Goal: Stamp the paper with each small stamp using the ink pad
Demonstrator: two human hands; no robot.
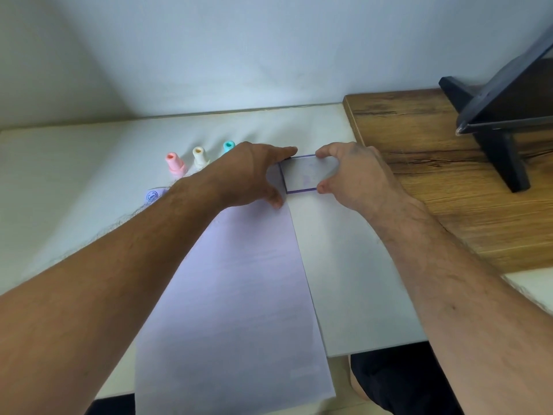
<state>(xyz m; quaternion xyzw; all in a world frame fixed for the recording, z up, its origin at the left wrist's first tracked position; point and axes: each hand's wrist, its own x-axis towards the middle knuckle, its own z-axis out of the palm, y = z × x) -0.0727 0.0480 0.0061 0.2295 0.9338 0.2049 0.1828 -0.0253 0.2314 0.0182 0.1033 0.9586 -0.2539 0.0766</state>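
A flat ink pad case with a clear lid and purple rim lies at the far right corner of the pale paper. My left hand grips its left side, thumb near, fingers on the far edge. My right hand pinches its right end between thumb and fingers. Three small stamps stand in a row to the left: pink, cream and teal, the teal one partly hidden by my left hand. One round stamped mark shows at the paper's far left corner.
The white table meets a wall at the back. A raised wooden surface lies on the right and carries a black stand with a tilted dark panel. My dark-clothed lap shows below the table's near edge.
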